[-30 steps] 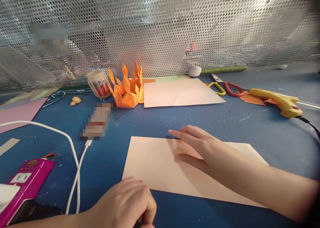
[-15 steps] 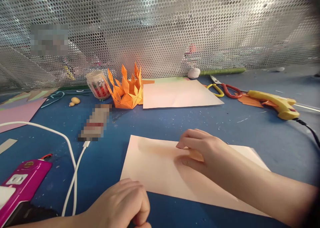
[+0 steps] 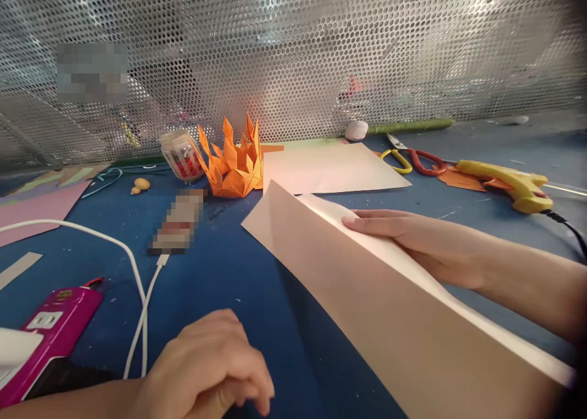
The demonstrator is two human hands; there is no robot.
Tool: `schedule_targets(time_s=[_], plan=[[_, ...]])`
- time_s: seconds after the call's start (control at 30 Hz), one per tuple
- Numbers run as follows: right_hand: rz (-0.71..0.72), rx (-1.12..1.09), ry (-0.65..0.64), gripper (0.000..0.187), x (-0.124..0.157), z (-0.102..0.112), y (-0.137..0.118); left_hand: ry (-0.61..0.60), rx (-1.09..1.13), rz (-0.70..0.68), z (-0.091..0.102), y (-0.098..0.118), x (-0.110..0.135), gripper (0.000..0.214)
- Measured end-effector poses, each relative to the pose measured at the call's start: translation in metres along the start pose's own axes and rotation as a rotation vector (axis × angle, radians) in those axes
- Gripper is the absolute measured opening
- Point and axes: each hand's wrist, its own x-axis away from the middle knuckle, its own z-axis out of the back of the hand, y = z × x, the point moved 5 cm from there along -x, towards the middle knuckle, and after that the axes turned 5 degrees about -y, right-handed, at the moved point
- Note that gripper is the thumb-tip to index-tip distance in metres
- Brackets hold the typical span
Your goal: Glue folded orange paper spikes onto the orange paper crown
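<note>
My right hand (image 3: 413, 238) grips the far edge of a pale peach sheet of paper (image 3: 367, 296) and holds it tilted up off the blue table (image 3: 229, 266), with its near part coming toward the camera. My left hand (image 3: 211, 370) rests low at the table's near edge with the fingers loosely curled; nothing shows in it. A folded orange paper crown (image 3: 233, 159) stands at the back, next to a second pale sheet (image 3: 330, 168) lying flat.
A perforated metal screen (image 3: 293, 52) walls the back. Scissors (image 3: 408, 159) and a yellow glue gun (image 3: 509, 183) lie at the right. A small jar (image 3: 182, 155), a white cable (image 3: 137, 284), a magenta power strip (image 3: 50, 327) and pink paper (image 3: 32, 205) lie at the left.
My right hand went from lying flat on the sheet to gripping its far edge and lifting it off the table. My left hand shifted slightly left.
</note>
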Motion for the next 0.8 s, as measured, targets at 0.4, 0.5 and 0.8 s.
schedule_targets(time_s=[0.4, 0.5, 0.8], plan=[[0.405, 0.626, -0.038, 0.054, -0.003, 0.017, 0.038, 0.239, 0.02, 0.329, 0.006, -0.007, -0.023, 0.039], [0.434, 0.693, -0.074, 0.052, -0.001, 0.02, 0.034, 0.124, -0.055, 0.438, 0.004, -0.008, -0.038, 0.035], [0.394, 0.818, -0.132, 0.06, 0.007, 0.029, 0.038, 0.201, 0.103, 0.447, -0.017, -0.022, -0.077, 0.006]])
